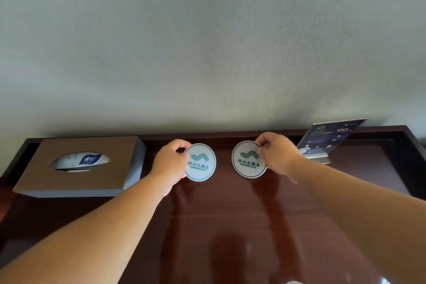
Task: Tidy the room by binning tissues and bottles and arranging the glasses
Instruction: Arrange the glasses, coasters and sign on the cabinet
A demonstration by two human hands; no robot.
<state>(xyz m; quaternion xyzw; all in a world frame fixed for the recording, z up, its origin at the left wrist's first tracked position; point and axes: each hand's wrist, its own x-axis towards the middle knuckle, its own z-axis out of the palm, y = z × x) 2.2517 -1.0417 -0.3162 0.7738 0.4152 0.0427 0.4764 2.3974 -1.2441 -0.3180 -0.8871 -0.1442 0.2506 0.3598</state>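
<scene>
Our left hand [171,161] pinches one round coaster [201,162]; our right hand [277,153] pinches another coaster [247,159] above the tabletop [230,214].

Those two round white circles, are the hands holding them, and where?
Yes. The left hand pinches the left coaster at its left edge; the right hand pinches the right coaster at its right edge.

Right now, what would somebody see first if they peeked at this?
Two round white coasters, the left coaster pinched by the left hand and the right coaster by the right hand, mid-desk. A brown tissue box sits far left.
</scene>
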